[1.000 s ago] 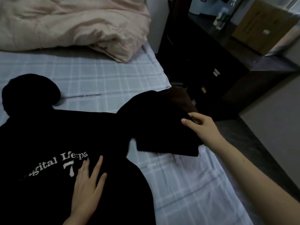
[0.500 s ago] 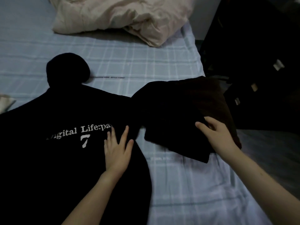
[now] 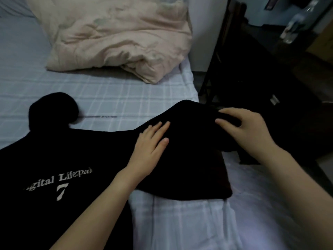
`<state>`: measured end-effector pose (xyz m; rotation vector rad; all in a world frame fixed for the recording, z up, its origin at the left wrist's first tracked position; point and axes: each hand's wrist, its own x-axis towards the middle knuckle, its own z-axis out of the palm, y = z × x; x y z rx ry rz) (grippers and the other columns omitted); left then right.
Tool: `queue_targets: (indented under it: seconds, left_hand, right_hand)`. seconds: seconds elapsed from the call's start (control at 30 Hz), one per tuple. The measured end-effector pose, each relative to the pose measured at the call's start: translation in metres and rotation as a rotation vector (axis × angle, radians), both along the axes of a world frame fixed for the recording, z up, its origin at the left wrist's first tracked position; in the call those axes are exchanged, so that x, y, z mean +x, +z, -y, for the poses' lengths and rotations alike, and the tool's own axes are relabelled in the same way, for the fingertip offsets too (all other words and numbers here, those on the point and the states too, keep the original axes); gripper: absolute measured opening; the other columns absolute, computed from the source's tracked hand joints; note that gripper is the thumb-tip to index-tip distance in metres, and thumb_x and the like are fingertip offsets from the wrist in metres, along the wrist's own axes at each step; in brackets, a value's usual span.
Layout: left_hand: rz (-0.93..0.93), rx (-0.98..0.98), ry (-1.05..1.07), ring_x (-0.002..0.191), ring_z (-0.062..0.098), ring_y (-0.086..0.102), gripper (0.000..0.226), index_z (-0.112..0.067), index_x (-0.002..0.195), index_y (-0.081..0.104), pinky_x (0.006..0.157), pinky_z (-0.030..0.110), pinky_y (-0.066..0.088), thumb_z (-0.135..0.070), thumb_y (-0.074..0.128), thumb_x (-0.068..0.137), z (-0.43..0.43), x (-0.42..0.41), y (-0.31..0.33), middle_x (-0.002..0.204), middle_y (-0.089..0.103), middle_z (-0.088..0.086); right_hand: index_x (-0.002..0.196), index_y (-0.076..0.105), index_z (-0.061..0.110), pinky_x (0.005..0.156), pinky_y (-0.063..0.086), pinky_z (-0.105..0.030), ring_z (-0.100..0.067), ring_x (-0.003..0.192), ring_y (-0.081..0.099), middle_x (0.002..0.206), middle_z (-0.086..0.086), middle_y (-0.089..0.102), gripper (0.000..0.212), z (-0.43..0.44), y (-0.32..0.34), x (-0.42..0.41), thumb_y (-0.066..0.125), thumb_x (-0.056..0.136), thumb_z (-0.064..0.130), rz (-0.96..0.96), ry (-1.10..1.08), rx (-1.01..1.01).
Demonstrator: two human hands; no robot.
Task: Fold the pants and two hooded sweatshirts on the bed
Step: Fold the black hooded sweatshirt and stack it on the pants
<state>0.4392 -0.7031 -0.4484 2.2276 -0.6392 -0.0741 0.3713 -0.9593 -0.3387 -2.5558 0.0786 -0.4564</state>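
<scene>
A black hooded sweatshirt [image 3: 54,159] with white lettering lies flat, back up, on the bed, its hood [image 3: 52,109] pointing away from me. Its right sleeve [image 3: 189,159] spreads toward the bed's right edge over a dark brown garment whose edge [image 3: 227,177] shows at the sleeve's right side. My left hand [image 3: 151,147] lies flat with straight fingers on the sleeve near the shoulder. My right hand [image 3: 246,129] grips the raised far end of the sleeve, thumb on top and fingers curled round the fabric.
A crumpled beige duvet [image 3: 119,37] fills the head of the bed. The pale blue checked sheet [image 3: 126,98] shows between duvet and sweatshirt. Dark furniture [image 3: 270,87] stands close to the bed's right edge, with a plastic bottle [image 3: 295,22] on it.
My left hand slid from the printed back up onto the sleeve near the shoulder. My right hand moved further up the sleeve and closed on it, lifting its end.
</scene>
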Motion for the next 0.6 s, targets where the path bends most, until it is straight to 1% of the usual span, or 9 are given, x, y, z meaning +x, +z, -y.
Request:
queue_targets:
  seconds: [0.07, 0.1, 0.17, 0.23, 0.3, 0.33, 0.4, 0.5, 0.6]
  left_hand:
    - [-0.026, 0.259, -0.061, 0.152, 0.018, 0.006, 0.046, -0.05, 0.148, 0.017, 0.122, 0.046, 0.001, -0.05, 0.028, 0.103, 0.016, -0.004, -0.029, 0.163, 0.017, -0.009]
    - [0.005, 0.397, -0.078, 0.152, 0.018, 0.0, 0.049, -0.049, 0.15, 0.013, 0.121, 0.045, -0.002, -0.054, 0.022, 0.102, 0.019, -0.008, -0.045, 0.165, 0.011, -0.009]
    - [0.114, 0.554, -0.084, 0.152, 0.019, -0.006, 0.058, -0.048, 0.152, 0.009, 0.12, 0.044, -0.005, -0.062, 0.007, 0.096, 0.021, -0.015, -0.066, 0.166, 0.004, -0.007]
    - [0.162, 0.556, -0.073, 0.152, 0.02, -0.004, 0.065, -0.048, 0.152, 0.009, 0.12, 0.044, -0.004, -0.065, -0.001, 0.091, 0.02, -0.015, -0.071, 0.166, 0.006, -0.006]
    - [0.163, 0.542, -0.07, 0.152, 0.02, -0.003, 0.065, -0.048, 0.152, 0.009, 0.12, 0.043, -0.003, -0.065, 0.001, 0.091, 0.019, -0.015, -0.072, 0.165, 0.008, -0.006]
    - [0.168, 0.544, -0.065, 0.152, 0.019, -0.003, 0.064, -0.047, 0.152, 0.009, 0.12, 0.043, -0.003, -0.065, 0.002, 0.091, 0.018, -0.016, -0.072, 0.165, 0.007, -0.007]
    - [0.181, 0.549, -0.058, 0.152, 0.019, -0.002, 0.063, -0.046, 0.153, 0.009, 0.121, 0.043, -0.002, -0.064, 0.004, 0.093, 0.017, -0.02, -0.073, 0.165, 0.008, -0.006]
    - [0.196, 0.517, -0.047, 0.153, 0.022, 0.003, 0.06, -0.044, 0.152, 0.011, 0.121, 0.045, 0.003, -0.061, 0.011, 0.095, 0.016, -0.025, -0.076, 0.165, 0.013, -0.003]
    - [0.2, 0.487, -0.04, 0.152, 0.021, 0.005, 0.058, -0.044, 0.152, 0.01, 0.121, 0.045, 0.002, -0.061, 0.014, 0.096, 0.017, -0.026, -0.08, 0.164, 0.014, -0.003]
  right_hand:
    - [0.129, 0.065, 0.015, 0.094, 0.046, -0.037, -0.03, 0.111, 0.059, 0.121, -0.006, 0.068, 0.036, 0.007, -0.025, -0.003, 0.067, 0.094, 0.026, -0.206, -0.014, -0.246]
    - [0.137, 0.059, 0.016, 0.099, 0.043, -0.04, -0.03, 0.117, 0.053, 0.13, -0.008, 0.061, 0.043, 0.008, -0.04, -0.008, 0.064, 0.096, 0.027, -0.281, -0.041, -0.271]
    - [0.137, 0.056, 0.018, 0.096, 0.046, -0.036, -0.022, 0.112, 0.052, 0.127, -0.006, 0.055, 0.041, 0.0, -0.073, -0.025, 0.062, 0.098, 0.026, -0.186, -0.107, -0.144]
    - [0.116, 0.063, 0.02, 0.078, 0.05, -0.023, -0.008, 0.088, 0.059, 0.101, 0.001, 0.061, 0.019, -0.019, -0.103, -0.042, 0.062, 0.097, 0.021, -0.059, -0.221, 0.181]
    - [0.096, 0.063, 0.016, 0.065, 0.055, -0.021, -0.01, 0.073, 0.067, 0.083, -0.004, 0.067, 0.003, -0.039, -0.126, -0.051, 0.061, 0.098, 0.017, -0.136, -0.327, 0.72]
    - [0.094, 0.061, 0.012, 0.064, 0.058, -0.025, -0.016, 0.071, 0.07, 0.084, -0.012, 0.069, 0.006, -0.047, -0.133, -0.052, 0.059, 0.099, 0.015, -0.179, -0.385, 0.963]
    - [0.102, 0.057, 0.008, 0.064, 0.06, -0.031, -0.022, 0.073, 0.074, 0.094, -0.023, 0.068, 0.004, -0.053, -0.14, -0.051, 0.058, 0.1, 0.012, -0.204, -0.487, 1.214]
    - [0.126, 0.043, 0.021, 0.063, 0.06, -0.032, -0.024, 0.074, 0.076, 0.097, -0.023, 0.066, 0.032, -0.051, -0.139, -0.046, 0.058, 0.099, 0.012, -0.151, -0.561, 1.284]
    - [0.143, 0.033, 0.038, 0.058, 0.06, -0.027, -0.018, 0.068, 0.075, 0.097, -0.016, 0.067, 0.057, -0.05, -0.138, -0.043, 0.059, 0.097, 0.017, -0.135, -0.624, 1.087]
